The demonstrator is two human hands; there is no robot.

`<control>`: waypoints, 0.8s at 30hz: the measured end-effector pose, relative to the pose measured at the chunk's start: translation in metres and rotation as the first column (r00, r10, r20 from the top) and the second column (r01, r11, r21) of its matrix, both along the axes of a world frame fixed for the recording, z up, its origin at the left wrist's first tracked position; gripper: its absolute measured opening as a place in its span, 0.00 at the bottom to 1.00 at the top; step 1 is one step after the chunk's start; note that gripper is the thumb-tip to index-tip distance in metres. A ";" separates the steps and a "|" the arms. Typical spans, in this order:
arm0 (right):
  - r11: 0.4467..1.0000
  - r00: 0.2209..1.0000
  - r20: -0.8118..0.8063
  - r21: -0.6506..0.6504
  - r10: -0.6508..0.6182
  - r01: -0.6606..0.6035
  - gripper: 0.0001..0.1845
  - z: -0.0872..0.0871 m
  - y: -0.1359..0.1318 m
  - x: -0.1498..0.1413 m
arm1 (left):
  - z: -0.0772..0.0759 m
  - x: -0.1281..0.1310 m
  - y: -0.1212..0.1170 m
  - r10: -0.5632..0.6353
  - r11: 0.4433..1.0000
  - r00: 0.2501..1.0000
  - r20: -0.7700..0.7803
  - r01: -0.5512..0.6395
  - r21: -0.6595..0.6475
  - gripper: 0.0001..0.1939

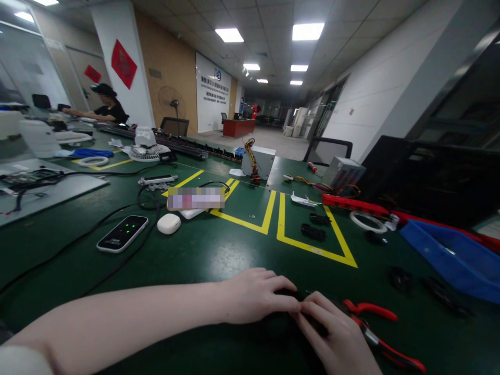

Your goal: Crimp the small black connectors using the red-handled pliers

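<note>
My left hand (253,294) lies low at the front of the green table, fingers curled over a small black object (287,295) that is mostly hidden. My right hand (336,338) meets it from the right, fingers pinched on the same dark thing, with a thin wire tip showing just above. Red-handled pliers (377,328) lie on the mat right beside my right hand, partly under it.
A blue bin (449,255) sits at right, with black connectors (312,232) inside the yellow-taped squares. A power bank (122,233), white earbud case (169,223) and cables lie at left. Power supply units (260,160) stand farther back. Another person (105,104) sits far left.
</note>
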State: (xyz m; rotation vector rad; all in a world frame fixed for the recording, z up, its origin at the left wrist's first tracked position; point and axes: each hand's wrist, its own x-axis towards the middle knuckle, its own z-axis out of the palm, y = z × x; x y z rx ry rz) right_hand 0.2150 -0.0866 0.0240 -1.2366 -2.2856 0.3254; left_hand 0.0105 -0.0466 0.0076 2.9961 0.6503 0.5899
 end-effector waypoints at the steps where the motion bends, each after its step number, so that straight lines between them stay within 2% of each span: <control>1: 1.000 1.000 0.007 -0.005 0.013 -0.013 0.13 0.001 0.000 0.001 | 0.000 0.000 0.000 0.008 1.000 1.000 -0.003 -0.008 -0.002 0.14; 5: 0.996 0.995 0.068 0.045 0.073 -0.076 0.08 0.005 0.003 0.015 | 0.003 0.001 -0.001 0.021 1.000 1.000 -0.019 -0.022 -0.015 0.14; 8: 0.980 0.984 0.176 0.195 0.013 -0.048 0.15 0.008 0.013 0.043 | 0.005 0.001 -0.002 0.021 0.999 0.999 -0.026 -0.022 -0.035 0.13; 9: 0.978 0.971 0.237 0.205 -0.020 -0.030 0.18 0.007 0.017 0.055 | 0.006 0.002 -0.002 0.022 0.999 0.999 -0.023 -0.023 -0.043 0.13; 13: 0.979 0.910 0.394 0.194 -0.130 0.057 0.31 -0.007 0.024 0.110 | 0.007 0.002 -0.003 0.030 0.996 1.000 0.002 -0.030 -0.089 0.11; 16: 0.973 0.898 0.398 0.201 -0.188 0.115 0.31 -0.021 0.022 0.136 | 0.007 0.002 -0.002 0.030 0.990 0.999 0.017 -0.028 -0.141 0.11; 20: 0.958 0.906 0.379 0.275 -0.190 0.086 0.27 -0.026 0.019 0.138 | 0.009 0.002 -0.001 0.030 0.968 0.999 0.043 -0.018 -0.249 0.10; 24: 0.903 0.899 0.393 0.429 -0.194 0.008 0.26 -0.022 0.019 0.132 | 0.010 0.002 -0.003 0.064 0.941 0.997 0.051 -0.043 -0.336 0.11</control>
